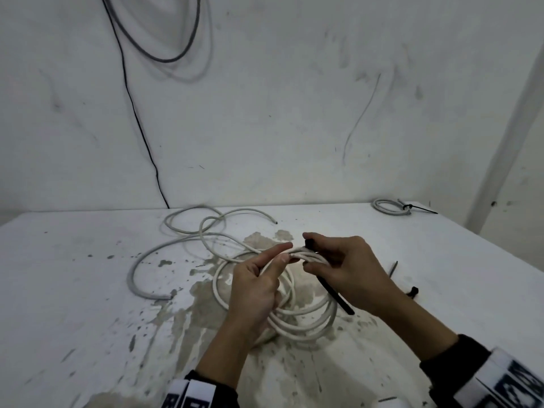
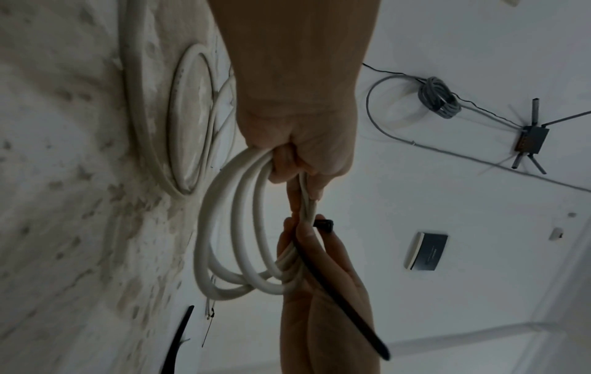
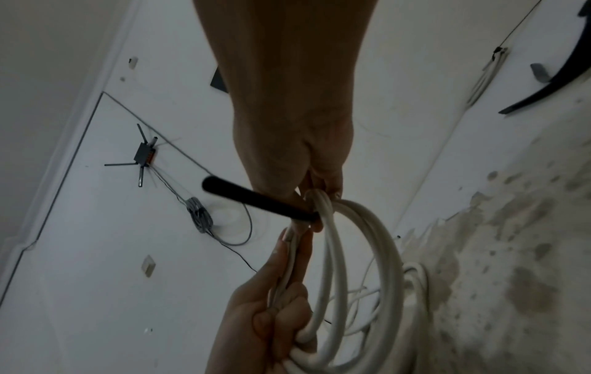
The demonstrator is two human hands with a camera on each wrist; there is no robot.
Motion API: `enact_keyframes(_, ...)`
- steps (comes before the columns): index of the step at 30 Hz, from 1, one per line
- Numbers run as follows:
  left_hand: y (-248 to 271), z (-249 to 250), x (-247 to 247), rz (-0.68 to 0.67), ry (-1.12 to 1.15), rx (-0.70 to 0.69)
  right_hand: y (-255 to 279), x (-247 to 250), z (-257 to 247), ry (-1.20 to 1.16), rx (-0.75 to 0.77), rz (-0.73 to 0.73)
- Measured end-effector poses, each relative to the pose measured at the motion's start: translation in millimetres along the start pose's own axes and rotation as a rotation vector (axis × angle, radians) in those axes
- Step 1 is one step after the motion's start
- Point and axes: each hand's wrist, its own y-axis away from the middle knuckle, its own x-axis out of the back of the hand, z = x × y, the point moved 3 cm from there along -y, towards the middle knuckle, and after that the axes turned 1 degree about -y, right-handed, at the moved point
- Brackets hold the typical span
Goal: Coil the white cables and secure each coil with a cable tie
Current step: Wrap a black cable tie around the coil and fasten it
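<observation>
A white cable coil (image 1: 306, 316) of several loops is lifted just above the stained table (image 1: 73, 290). My left hand (image 1: 287, 252) grips one side of it, lower fingers curled through the loops (image 2: 288, 162), index finger and thumb laid along the bundle. My right hand (image 1: 307, 251) pinches a black cable tie (image 1: 335, 295) against the same bundle at the coil's far side. The tie's head (image 1: 309, 241) sticks up above the cable and its tail slants down under my right palm (image 2: 339, 303). In the right wrist view the tie (image 3: 249, 196) crosses the coil (image 3: 367, 253).
A loose white cable (image 1: 206, 228) and a grey cable piece (image 1: 138, 272) lie on the table beyond and left of the coil. A tied coil (image 1: 388, 206) rests at the far right corner. Spare black ties (image 1: 412, 291) lie right of my right hand. A wall stands behind.
</observation>
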Motion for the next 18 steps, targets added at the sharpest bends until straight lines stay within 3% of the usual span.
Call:
enact_keyframes(6, 0, 8, 1, -0.084, -0.105, -0.030, -8, 1, -7, 0.063, 0.050, 0.019)
enact_keyframes(12, -6, 3, 16, -0.192, -0.614, -0.154, -8, -6, -1, 0.138, 0.044, -0.119)
enact_keyframes(15, 0, -1, 7, -0.308, -0.640, -0.168, -6, -10, 10, 0.131, -0.007, -0.148)
enact_keyframes(18, 0, -4, 2, -0.271, -0.614, -0.175, -4, -11, 14, -0.008, -0.074, -0.171)
